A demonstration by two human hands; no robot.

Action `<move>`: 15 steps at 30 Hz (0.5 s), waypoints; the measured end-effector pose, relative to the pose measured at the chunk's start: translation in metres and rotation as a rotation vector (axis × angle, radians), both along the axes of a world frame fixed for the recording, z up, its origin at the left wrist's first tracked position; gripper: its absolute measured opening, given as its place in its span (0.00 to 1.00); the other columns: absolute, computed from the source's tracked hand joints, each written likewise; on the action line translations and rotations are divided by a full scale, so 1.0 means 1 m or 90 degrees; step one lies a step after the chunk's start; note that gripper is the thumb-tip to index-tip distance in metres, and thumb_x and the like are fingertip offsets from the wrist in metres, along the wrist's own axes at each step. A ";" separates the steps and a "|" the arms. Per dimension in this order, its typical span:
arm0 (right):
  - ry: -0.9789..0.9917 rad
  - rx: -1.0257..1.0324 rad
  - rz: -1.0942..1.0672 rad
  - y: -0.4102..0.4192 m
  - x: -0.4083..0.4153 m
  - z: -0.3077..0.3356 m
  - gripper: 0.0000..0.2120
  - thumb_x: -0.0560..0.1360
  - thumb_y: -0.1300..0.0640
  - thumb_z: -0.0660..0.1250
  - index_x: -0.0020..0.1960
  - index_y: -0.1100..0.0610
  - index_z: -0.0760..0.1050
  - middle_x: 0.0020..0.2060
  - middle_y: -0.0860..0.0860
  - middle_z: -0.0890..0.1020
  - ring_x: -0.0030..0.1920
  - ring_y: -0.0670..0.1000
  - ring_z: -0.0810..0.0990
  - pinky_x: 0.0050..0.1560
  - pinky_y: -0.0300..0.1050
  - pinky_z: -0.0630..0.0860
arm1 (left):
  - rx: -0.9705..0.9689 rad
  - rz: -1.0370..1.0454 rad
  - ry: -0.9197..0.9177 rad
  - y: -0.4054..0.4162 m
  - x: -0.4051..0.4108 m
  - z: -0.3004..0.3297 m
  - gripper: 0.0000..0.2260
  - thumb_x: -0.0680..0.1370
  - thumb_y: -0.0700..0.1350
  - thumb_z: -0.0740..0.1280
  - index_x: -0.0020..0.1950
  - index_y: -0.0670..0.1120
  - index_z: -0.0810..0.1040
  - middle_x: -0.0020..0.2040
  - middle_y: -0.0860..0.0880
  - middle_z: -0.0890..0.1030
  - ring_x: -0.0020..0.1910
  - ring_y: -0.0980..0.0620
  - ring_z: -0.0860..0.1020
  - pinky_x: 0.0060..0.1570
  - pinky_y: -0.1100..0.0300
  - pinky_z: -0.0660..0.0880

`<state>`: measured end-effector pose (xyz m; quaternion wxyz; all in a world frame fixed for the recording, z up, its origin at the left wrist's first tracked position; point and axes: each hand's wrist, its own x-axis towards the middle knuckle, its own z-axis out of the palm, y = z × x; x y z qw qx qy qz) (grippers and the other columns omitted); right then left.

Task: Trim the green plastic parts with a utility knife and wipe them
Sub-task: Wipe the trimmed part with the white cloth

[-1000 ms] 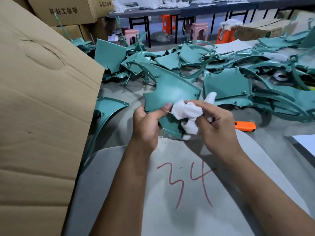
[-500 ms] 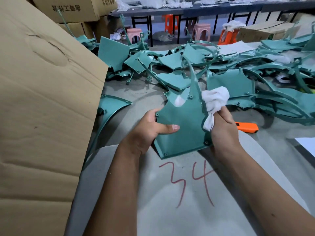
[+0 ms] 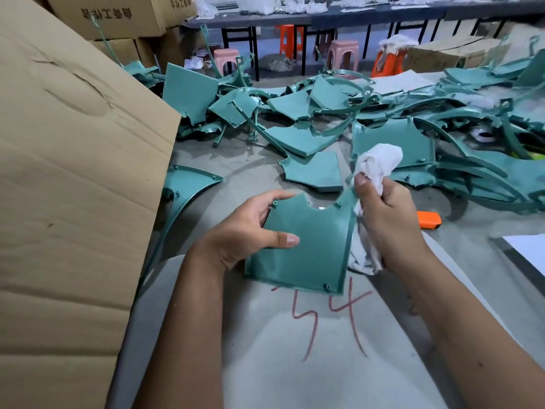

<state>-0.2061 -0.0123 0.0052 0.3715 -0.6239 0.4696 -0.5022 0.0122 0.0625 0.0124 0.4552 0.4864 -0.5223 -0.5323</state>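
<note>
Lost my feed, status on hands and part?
Left hand grips green part. Right hand grips white cloth at the part's right edge. Orange knife lies idle behind. Nothing in the way.

Two hands are in view, the left hand [image 3: 250, 231] and the right hand [image 3: 389, 219]. One green plastic part [image 3: 309, 249] is held between them, and one white cloth [image 3: 379, 165]. One orange utility knife [image 3: 429, 219] lies on the grey table [image 3: 265, 172]. Loose green parts [image 3: 303, 140] cover the table's far edge and right side in a tangled heap, too many and too overlapped to count. At least three cardboard boxes [image 3: 73, 172] stand along the left edge. Beyond the far edge stand four plastic stools, two pink stools [image 3: 343, 53] and two orange stools [image 3: 287, 36].
</note>
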 end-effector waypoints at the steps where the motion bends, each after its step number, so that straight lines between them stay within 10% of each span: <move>1: -0.013 0.003 -0.028 -0.004 -0.004 -0.001 0.19 0.85 0.48 0.64 0.36 0.52 0.69 0.22 0.40 0.71 0.24 0.40 0.66 0.25 0.37 0.64 | 0.017 -0.032 0.010 0.002 0.002 0.000 0.27 0.70 0.25 0.73 0.63 0.48 0.76 0.54 0.53 0.86 0.55 0.56 0.83 0.52 0.64 0.78; 7: -0.140 0.060 -0.210 -0.020 -0.020 -0.005 0.04 0.85 0.50 0.61 0.55 0.49 0.72 0.40 0.43 0.80 0.39 0.42 0.79 0.52 0.55 0.79 | 0.034 -0.123 0.111 0.018 0.019 0.004 0.30 0.64 0.33 0.75 0.65 0.45 0.78 0.62 0.44 0.83 0.60 0.47 0.82 0.56 0.58 0.79; 10: -0.091 0.004 -0.145 -0.009 -0.013 -0.002 0.12 0.86 0.57 0.59 0.66 0.44 0.68 0.52 0.41 0.81 0.53 0.46 0.81 0.59 0.54 0.77 | -0.017 -0.052 0.203 0.018 0.013 0.007 0.30 0.64 0.36 0.74 0.66 0.43 0.77 0.62 0.40 0.82 0.58 0.42 0.82 0.55 0.53 0.80; 15: 0.402 -0.126 0.094 0.013 0.001 0.002 0.11 0.79 0.48 0.56 0.45 0.49 0.74 0.47 0.50 0.73 0.51 0.55 0.72 0.48 0.52 0.70 | -0.075 0.176 0.336 0.006 -0.016 0.021 0.23 0.69 0.35 0.69 0.64 0.44 0.78 0.59 0.39 0.84 0.52 0.41 0.84 0.49 0.49 0.82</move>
